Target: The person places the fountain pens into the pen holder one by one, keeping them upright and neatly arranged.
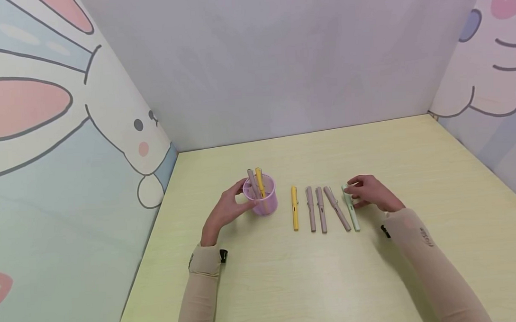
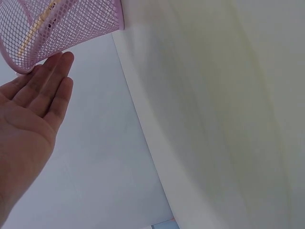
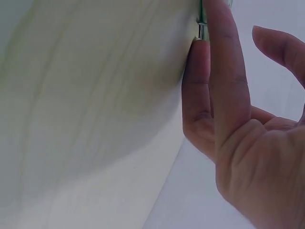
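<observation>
My left hand [image 1: 226, 210] holds the pink mesh pen holder [image 1: 271, 209] from its left side, thumb in front and fingers behind. In the left wrist view the fingers [image 2: 55, 90] touch the holder's mesh wall [image 2: 90, 24]. A grey-mauve pen [image 1: 252, 180] and a yellow pen [image 1: 259, 180] stand in it. On the right, my right hand [image 1: 372, 192] pinches the upper part of a light green pen [image 1: 352, 212] that lies on the table. The right wrist view shows fingers [image 3: 228, 71] at its clip end; most of that pen is out of frame there.
Between the hands lie a yellow pen [image 1: 295, 209] and three grey-mauve pens, [image 1: 311, 211] one of them slanted. All rest on the pale yellow table [image 1: 288, 283]. A plain wall [image 1: 272, 75] stands behind, with cartoon-printed panels [image 1: 72, 210] at both sides.
</observation>
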Demonstrator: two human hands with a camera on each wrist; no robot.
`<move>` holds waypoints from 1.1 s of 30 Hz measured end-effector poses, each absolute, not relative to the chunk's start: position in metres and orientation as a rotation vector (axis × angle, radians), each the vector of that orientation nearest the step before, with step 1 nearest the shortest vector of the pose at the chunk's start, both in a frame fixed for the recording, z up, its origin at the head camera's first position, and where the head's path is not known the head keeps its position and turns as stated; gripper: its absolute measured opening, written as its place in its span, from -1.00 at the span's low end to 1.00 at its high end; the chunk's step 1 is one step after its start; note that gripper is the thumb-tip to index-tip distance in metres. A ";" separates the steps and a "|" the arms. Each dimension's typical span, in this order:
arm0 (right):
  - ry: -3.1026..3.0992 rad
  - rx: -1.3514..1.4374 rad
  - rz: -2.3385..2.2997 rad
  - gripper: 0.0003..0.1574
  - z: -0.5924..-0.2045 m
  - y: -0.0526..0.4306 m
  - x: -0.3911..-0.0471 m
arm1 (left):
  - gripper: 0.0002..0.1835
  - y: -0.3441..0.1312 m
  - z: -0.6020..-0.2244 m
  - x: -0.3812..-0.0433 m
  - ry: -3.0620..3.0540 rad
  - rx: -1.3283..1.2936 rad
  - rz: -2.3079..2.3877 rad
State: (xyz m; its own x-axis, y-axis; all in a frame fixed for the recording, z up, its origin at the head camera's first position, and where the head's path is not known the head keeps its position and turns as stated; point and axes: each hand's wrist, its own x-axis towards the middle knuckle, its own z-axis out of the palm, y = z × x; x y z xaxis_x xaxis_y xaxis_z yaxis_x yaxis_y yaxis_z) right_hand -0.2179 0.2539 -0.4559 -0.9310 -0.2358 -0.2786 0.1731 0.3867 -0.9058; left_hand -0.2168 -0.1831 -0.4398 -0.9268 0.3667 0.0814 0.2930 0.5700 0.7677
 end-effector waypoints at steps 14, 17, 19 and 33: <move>2.397 -0.033 -1.425 -0.33 -0.450 0.243 -0.216 | -0.11 -0.183 -0.438 -0.216 2.713 0.563 1.295; 2.431 -0.035 -1.384 -0.34 -0.451 0.241 -0.216 | -0.11 -0.183 -0.438 -0.216 2.710 0.566 1.294; 2.450 -0.034 -1.360 -0.36 -0.451 0.241 -0.217 | -0.11 -0.183 -0.438 -0.216 2.706 0.568 1.294; 2.497 -0.029 -1.272 -0.43 -0.448 0.236 -0.219 | -0.12 -0.183 -0.438 -0.216 2.697 0.564 1.296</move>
State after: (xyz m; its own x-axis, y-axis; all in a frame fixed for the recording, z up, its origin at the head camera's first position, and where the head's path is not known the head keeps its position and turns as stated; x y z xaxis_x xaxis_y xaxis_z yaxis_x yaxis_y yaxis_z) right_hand -0.2193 0.2363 -0.4475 -0.9429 -0.1686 -0.2873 0.1332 0.5997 -0.7891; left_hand -0.2163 -0.1828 -0.4378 -0.9268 0.3685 0.0720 0.2865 0.5700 0.7701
